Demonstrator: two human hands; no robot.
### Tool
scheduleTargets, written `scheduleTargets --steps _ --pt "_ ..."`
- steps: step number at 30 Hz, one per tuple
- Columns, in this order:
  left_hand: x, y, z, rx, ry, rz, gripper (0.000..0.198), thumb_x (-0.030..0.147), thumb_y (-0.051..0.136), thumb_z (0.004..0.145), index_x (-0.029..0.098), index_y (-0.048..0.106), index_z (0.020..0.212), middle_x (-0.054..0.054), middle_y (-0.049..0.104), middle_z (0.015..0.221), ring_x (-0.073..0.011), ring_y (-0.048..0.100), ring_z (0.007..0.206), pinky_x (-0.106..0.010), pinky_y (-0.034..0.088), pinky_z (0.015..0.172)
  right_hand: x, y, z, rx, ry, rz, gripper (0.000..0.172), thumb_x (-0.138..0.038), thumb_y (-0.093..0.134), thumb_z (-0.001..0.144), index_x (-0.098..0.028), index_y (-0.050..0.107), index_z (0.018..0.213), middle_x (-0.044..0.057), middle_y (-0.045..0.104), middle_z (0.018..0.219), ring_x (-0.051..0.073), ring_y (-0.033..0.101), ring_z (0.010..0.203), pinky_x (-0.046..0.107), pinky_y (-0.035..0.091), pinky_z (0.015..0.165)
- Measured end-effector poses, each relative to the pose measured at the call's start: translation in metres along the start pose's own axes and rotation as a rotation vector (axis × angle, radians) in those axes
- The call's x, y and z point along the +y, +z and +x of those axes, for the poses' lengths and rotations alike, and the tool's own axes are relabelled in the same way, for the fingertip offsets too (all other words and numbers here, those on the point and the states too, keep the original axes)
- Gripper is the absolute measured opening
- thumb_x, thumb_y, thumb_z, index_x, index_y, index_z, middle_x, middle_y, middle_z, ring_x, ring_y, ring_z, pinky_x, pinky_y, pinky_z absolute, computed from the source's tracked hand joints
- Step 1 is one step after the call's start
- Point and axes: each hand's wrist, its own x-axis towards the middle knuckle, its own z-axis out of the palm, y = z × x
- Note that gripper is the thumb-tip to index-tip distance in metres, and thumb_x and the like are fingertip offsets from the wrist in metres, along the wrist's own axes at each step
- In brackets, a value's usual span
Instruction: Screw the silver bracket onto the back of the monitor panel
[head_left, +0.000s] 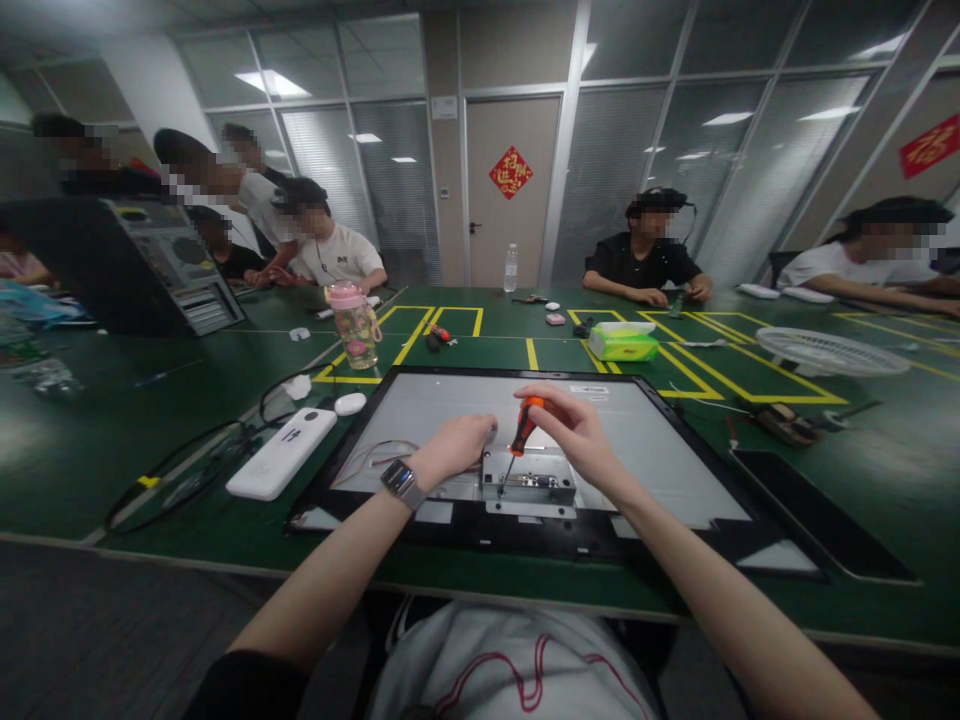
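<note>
My right hand [566,425] is closed around the orange and black handle of a screwdriver [525,425]. The shaft slants down, its tip at the left part of a silver metal bracket [529,482]. Bent fingers of my left hand [459,447] press at the bracket's upper left corner; the fingertips are partly hidden. Under the bracket lies a large flat display panel [637,440], pale grey with a black frame. Thin wires [382,452] run across the panel beside my left wrist, which wears a watch.
Left of the panel are a white power bank [281,455], a white earbud case [350,404] and black cables [180,480]. A drink bottle [352,325] and green tissue pack [622,342] stand beyond it. At right lies a black slab [817,510]. Several people sit around the table.
</note>
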Motion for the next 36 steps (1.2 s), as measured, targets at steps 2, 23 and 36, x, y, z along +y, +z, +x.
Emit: scheduleTargets --steps 2,23,36 --pt "0.000 -0.001 0.000 -0.002 -0.005 -0.002 0.026 0.017 0.038 0.099 0.017 0.059 0.115 -0.013 0.071 0.111 -0.0265 0.068 0.101 -0.035 0.050 0.085 0.002 -0.001 -0.001 -0.019 0.024 0.032 0.027 -0.041 0.059 0.094 -0.028 0.073 0.114 0.005 0.072 0.106 0.021 0.067 0.099 0.037 0.051 0.093" --pt "-0.002 0.002 0.000 0.003 0.009 0.007 0.026 0.016 0.039 0.098 0.017 0.057 0.117 -0.012 0.070 0.112 -0.0246 0.067 0.103 -0.034 0.049 0.087 -0.002 0.008 0.000 -0.012 0.087 0.225 0.021 -0.042 0.081 0.075 -0.023 0.073 0.081 0.002 0.063 0.085 0.017 0.063 0.077 0.031 0.056 0.068" --pt "-0.002 0.001 0.001 -0.001 0.011 0.000 0.026 0.015 0.039 0.098 0.017 0.058 0.115 -0.012 0.070 0.112 -0.0251 0.067 0.103 -0.035 0.050 0.087 -0.005 0.000 -0.001 -0.054 0.095 0.169 0.022 -0.044 0.072 0.085 -0.024 0.073 0.093 0.004 0.071 0.094 0.019 0.067 0.087 0.035 0.056 0.083"
